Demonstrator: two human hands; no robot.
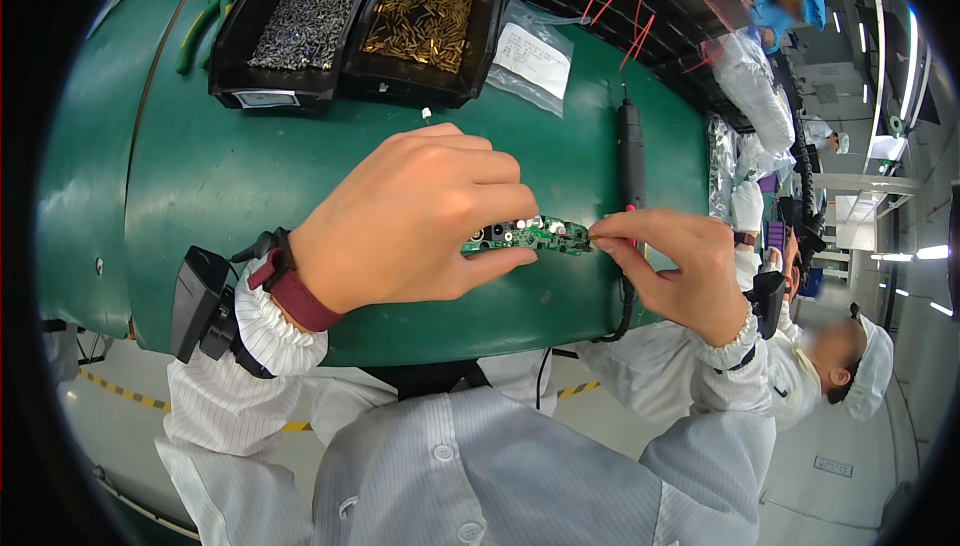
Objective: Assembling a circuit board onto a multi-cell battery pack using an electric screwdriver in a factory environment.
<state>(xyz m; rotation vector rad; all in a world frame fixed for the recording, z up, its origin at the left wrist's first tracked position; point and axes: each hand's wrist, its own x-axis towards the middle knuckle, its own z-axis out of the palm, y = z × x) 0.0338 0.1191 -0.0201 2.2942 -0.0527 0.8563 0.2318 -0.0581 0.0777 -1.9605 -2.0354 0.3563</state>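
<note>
A small green circuit board (545, 235) with white and black components is held above the green table. My left hand (430, 211) grips its left end between thumb and fingers, covering that part. At the board's right end, my right hand (675, 261) closes thumb and forefinger in a pinch. Something thin and brownish shows at those fingertips, too small to name. A black pen-shaped electric screwdriver (630, 156) lies just beyond my right hand, its cable running toward the near table edge.
Two black bins hold silvery screws (308, 21) and brass-coloured standoffs (422, 21). Beside them lie a plastic bag with a white label (530, 58) and green-handled pliers (200, 31). Red wires (640, 36) stick out at the back right. A co-worker (830, 361) sits to the right.
</note>
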